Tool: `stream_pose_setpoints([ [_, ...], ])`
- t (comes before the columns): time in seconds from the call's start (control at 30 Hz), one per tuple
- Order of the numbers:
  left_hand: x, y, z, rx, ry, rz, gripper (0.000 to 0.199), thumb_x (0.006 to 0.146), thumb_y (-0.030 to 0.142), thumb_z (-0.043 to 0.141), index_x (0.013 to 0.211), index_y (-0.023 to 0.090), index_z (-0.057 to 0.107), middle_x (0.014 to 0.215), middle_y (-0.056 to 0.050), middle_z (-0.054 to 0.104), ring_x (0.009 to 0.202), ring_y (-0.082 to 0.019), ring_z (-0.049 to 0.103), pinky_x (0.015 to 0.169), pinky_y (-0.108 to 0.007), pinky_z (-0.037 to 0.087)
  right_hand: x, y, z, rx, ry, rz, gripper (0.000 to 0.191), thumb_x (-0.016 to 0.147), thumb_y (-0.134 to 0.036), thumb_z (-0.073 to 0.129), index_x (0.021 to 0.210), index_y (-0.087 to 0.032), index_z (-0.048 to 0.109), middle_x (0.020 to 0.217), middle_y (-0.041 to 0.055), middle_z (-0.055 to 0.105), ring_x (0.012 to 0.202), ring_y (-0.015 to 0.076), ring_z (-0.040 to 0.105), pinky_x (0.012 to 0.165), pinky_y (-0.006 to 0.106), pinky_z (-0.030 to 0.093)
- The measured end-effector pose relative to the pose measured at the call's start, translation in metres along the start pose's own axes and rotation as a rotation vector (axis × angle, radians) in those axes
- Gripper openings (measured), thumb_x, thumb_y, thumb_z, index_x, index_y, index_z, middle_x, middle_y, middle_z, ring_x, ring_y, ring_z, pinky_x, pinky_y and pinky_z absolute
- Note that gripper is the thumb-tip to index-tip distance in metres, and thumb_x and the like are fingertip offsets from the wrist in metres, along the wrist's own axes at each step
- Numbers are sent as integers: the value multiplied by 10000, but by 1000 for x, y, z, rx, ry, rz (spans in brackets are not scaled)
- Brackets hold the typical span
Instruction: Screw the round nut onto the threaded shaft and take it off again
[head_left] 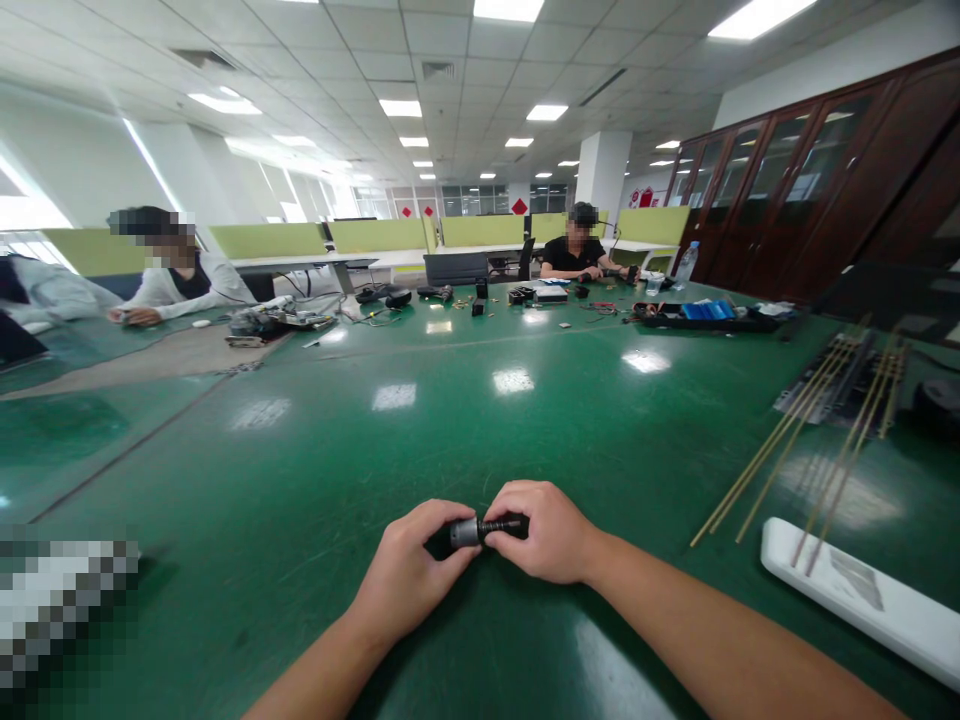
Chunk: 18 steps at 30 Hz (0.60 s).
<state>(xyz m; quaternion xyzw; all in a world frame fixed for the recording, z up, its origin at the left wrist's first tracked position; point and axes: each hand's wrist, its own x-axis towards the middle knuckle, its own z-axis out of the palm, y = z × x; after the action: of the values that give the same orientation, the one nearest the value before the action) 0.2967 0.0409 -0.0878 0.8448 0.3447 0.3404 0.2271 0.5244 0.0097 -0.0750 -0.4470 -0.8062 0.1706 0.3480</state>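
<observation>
I hold a small cylinder [480, 530] between both hands, just above the green table [300, 480] and close to me. Its long axis runs level, left to right across my view. My left hand [409, 570] closes its fingers around the silver-grey end; my right hand [544, 530] wraps the black end (mostly hidden). Thin brass rods [780, 450] lie well apart, on my right.

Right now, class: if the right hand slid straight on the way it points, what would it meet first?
The right hand points leftward along the small dark cylindrical part, so it would most likely meet the left hand gripping the other end; they look almost touching already.
</observation>
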Motion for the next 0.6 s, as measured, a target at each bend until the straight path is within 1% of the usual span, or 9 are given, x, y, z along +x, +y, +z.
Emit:
stream_pose_setpoints([
  [0.13, 0, 0, 0, -4, 7, 0, 278, 826, 217, 724, 1085, 287, 652, 1042, -6, 688, 966, -198, 648, 870, -323, 514, 0, 0, -1, -1, -1, -2, 142, 814, -267, 681, 931, -195, 718, 866, 43, 684, 811, 177, 626, 757, 289, 466],
  [0.33, 0, 0, 0, -17, 25, 9, 254, 832, 230, 710, 1081, 253, 663, 1041, -47, 690, 967, -223, 652, 866, -344, 531, 1, 0, -1, -2, 5, 7, 157, 801, -268, 695, 941, -200, 719, 880, 45, 684, 827, 183, 626, 767, 295, 467],
  [0.6, 0, 0, -1, -9, 29, -10, 274, 824, 213, 720, 1082, 282, 661, 1044, -17, 691, 970, -208, 651, 875, -333, 521, 1, 1, 0, -6, 21, 20, 147, 806, -281, 694, 928, -202, 714, 875, 41, 680, 815, 180, 619, 760, 291, 460],
])
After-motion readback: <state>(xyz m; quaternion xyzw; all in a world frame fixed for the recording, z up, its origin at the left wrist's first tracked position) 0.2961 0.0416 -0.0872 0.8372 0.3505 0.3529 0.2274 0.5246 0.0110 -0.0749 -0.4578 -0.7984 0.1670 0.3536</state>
